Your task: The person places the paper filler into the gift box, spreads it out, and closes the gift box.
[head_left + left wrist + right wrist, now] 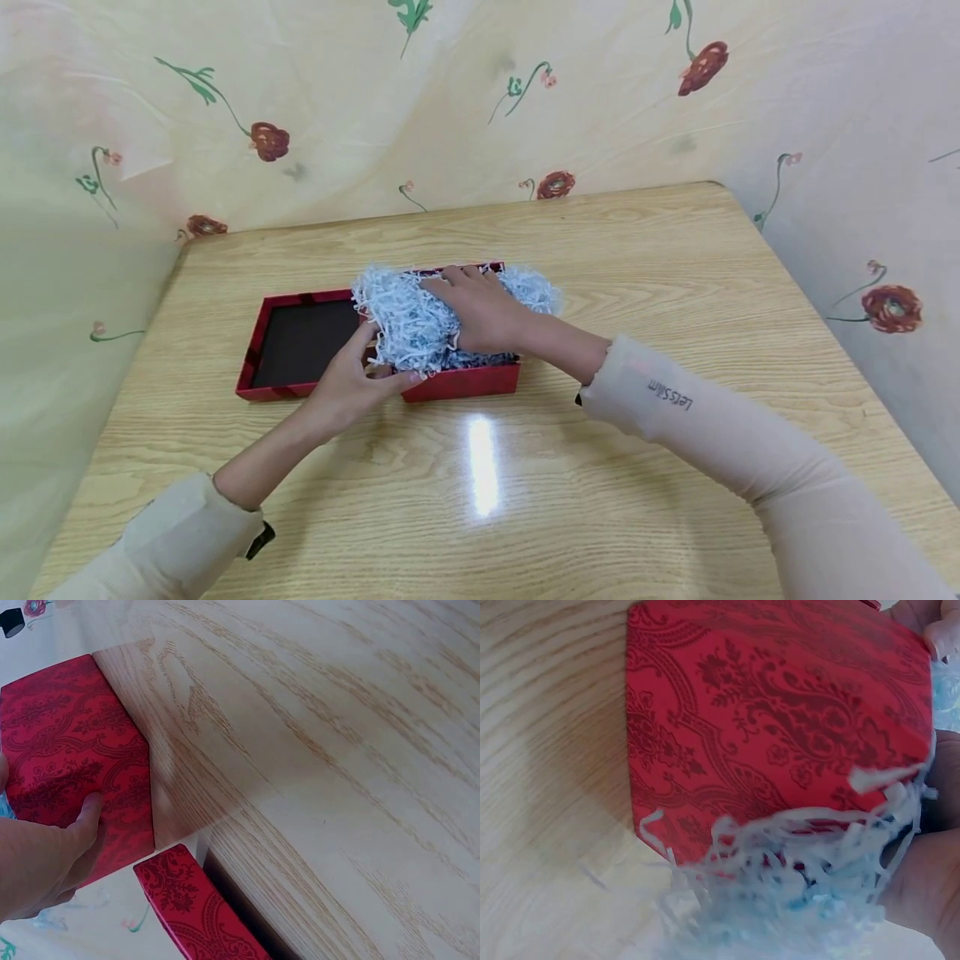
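Note:
A red box point(461, 383) with a dark swirling pattern stands in the middle of the table, heaped with pale blue-white shredded paper point(405, 312) that bulges over both ends. My left hand point(356, 379) grips the box at its front left corner. In the left wrist view its thumb point(88, 814) lies flat on the patterned wall. Over the box, my right hand point(487, 312) rests palm down in the shredded paper, fingers bent toward the far rim and fingertips hidden. In the right wrist view, loose strands point(780, 885) hang over the box's end wall point(772, 720).
Left of the box lies its red lid point(281, 390), inside up with a black lining, close against the box. The wooden table point(637, 250) backs onto a floral cloth point(337, 100), with cloth on both sides too.

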`<action>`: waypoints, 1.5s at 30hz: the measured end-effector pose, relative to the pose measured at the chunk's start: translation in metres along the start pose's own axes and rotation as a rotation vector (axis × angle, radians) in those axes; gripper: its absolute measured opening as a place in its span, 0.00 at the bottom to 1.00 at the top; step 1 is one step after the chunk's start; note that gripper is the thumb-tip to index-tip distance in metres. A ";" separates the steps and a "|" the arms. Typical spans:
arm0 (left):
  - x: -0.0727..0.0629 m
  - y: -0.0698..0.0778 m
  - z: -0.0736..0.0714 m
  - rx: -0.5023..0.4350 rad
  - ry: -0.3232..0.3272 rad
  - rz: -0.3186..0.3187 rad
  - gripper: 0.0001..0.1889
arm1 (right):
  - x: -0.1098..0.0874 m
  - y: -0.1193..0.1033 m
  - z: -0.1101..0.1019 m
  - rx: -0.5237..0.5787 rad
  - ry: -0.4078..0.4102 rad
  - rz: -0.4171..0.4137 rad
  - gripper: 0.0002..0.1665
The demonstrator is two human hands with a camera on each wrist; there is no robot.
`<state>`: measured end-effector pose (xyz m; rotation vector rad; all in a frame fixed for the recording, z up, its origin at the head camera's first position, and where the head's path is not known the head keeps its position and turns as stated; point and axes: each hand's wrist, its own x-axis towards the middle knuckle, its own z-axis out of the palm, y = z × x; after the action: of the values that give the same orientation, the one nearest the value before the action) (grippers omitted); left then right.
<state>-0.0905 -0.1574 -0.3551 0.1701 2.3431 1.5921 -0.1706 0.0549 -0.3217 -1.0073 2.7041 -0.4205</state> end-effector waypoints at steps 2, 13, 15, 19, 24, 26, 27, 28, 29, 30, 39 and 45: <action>0.000 0.000 0.000 -0.008 -0.002 -0.001 0.44 | -0.002 0.000 -0.002 0.002 0.012 -0.007 0.50; 0.001 -0.002 0.000 -0.005 -0.004 0.024 0.43 | -0.010 -0.002 -0.012 -0.016 0.025 -0.057 0.52; 0.001 -0.002 0.000 -0.002 -0.003 0.019 0.42 | -0.012 -0.001 -0.015 -0.012 0.006 -0.058 0.53; 0.001 -0.002 0.000 0.010 0.005 0.004 0.38 | -0.013 0.000 -0.023 0.011 -0.013 -0.069 0.56; 0.002 -0.003 0.000 0.015 0.009 0.000 0.38 | -0.013 0.001 -0.027 0.060 0.023 -0.079 0.54; 0.002 -0.003 -0.001 0.022 0.011 -0.003 0.38 | -0.013 0.001 -0.023 0.074 0.046 -0.082 0.52; 0.002 -0.003 -0.001 0.024 0.012 -0.003 0.37 | -0.012 0.000 -0.021 0.074 0.054 -0.083 0.51; 0.002 -0.003 -0.001 0.023 0.012 -0.003 0.37 | -0.011 0.000 -0.018 0.072 0.062 -0.088 0.50; 0.002 -0.003 -0.001 0.020 0.011 -0.003 0.37 | -0.011 0.000 -0.014 0.064 0.066 -0.091 0.48; 0.002 -0.003 -0.001 0.015 0.010 -0.002 0.37 | -0.010 -0.001 -0.011 0.052 0.065 -0.094 0.47; 0.003 -0.002 0.000 -0.032 -0.008 0.018 0.37 | -0.003 -0.004 0.011 0.030 -0.019 -0.068 0.41; 0.004 -0.002 0.000 -0.048 -0.023 0.043 0.39 | -0.002 -0.003 0.017 0.078 -0.140 -0.067 0.40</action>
<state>-0.0946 -0.1572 -0.3575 0.2281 2.2958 1.6561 -0.1624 0.0509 -0.3360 -1.0669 2.5167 -0.4462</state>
